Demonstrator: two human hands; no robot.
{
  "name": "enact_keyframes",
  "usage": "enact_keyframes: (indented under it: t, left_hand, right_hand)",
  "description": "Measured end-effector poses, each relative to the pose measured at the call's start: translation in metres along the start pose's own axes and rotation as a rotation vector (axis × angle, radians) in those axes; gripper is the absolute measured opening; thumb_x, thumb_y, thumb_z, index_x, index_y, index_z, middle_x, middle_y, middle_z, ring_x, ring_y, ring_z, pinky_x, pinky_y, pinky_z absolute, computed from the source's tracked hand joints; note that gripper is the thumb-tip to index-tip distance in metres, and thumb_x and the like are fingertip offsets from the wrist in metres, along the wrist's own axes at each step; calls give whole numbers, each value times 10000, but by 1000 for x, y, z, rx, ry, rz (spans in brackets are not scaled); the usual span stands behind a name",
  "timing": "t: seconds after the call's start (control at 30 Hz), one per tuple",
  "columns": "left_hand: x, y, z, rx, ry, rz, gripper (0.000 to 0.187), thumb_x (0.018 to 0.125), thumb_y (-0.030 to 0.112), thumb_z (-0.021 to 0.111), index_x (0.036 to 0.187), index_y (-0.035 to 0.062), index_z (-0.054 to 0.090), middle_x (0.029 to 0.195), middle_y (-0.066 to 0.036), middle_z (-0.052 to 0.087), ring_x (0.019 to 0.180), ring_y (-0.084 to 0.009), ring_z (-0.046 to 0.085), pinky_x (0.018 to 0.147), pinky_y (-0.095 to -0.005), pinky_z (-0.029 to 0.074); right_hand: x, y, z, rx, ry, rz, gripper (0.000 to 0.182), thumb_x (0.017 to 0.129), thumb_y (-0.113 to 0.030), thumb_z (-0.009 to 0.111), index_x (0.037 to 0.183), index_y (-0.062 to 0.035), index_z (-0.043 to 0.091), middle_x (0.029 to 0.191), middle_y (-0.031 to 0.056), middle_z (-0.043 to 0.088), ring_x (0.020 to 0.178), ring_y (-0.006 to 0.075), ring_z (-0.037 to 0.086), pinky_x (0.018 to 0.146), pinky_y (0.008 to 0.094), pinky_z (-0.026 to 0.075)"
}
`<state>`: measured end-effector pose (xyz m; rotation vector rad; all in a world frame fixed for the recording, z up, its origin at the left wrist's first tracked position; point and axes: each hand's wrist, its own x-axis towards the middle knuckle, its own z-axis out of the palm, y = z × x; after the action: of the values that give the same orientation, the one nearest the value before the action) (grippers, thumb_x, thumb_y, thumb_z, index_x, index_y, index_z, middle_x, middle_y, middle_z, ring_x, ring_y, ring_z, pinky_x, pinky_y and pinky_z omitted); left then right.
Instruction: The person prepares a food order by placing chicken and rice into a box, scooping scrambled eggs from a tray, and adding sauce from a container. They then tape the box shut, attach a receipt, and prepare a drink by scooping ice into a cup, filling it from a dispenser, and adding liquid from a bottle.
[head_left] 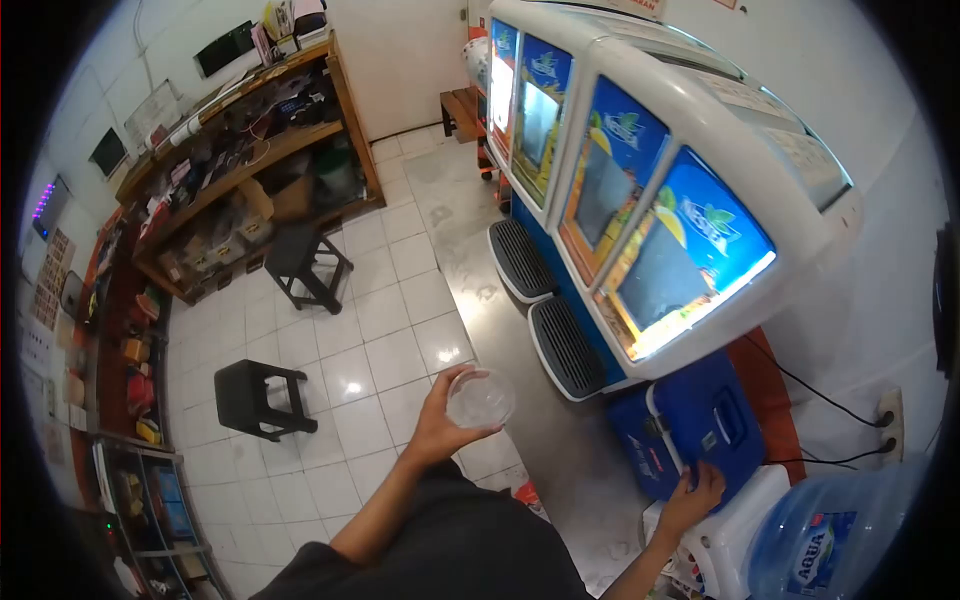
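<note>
My left hand (442, 425) is wrapped around a clear plastic cup (481, 398), held out over the tiled floor beside the metal counter. No contents can be made out in the cup. On the right, my right hand (694, 496) has its fingers curled at the near edge of a blue cooler box (690, 420) with a white handle. The box's lid looks closed. Part of its near side is hidden by my right hand and the white dispenser.
A drinks machine (640, 180) with lit panels and black drip trays (566, 345) stands on the metal counter (560, 440). A water bottle (835, 540) sits on a white dispenser (735, 540). Black stools (262, 398) and a cluttered wooden shelf (250, 170) are to the left.
</note>
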<state>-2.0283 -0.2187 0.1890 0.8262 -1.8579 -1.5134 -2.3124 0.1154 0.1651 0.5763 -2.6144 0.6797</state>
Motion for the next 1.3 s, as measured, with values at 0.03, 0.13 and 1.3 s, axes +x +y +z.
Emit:
enact_keyframes:
  t: [0.03, 0.13, 1.3]
  left_hand:
    - [15, -3, -5, -4, -13, 38, 876, 676, 185, 950, 1397, 62, 470, 1349, -112, 589, 1308, -231, 523, 1122, -385, 406]
    - [60, -13, -20, -67, -130, 76, 889, 668, 199, 956, 1401, 68, 471, 1366, -109, 575, 1312, -244, 521, 1122, -379, 389]
    - [202, -406, -385, 774, -665, -855, 586, 937, 394, 652, 1372, 13, 555, 1261, -241, 661, 1127, -363, 649, 967, -433, 525]
  right_hand:
    - [-10, -14, 7, -32, -8, 23, 388, 855, -150, 770, 1225, -51, 703, 1190, 149, 594, 1173, 318, 545, 1014, 483, 412]
    - [-30, -118, 23, 445, -245, 42, 424, 813, -136, 811, 1212, -40, 703, 1187, 165, 596, 1176, 318, 548, 989, 459, 438]
    - [122, -456, 377, 628, 263, 299, 321, 795, -107, 833, 1036, 60, 702, 992, 183, 726, 935, 321, 690, 858, 413, 513]
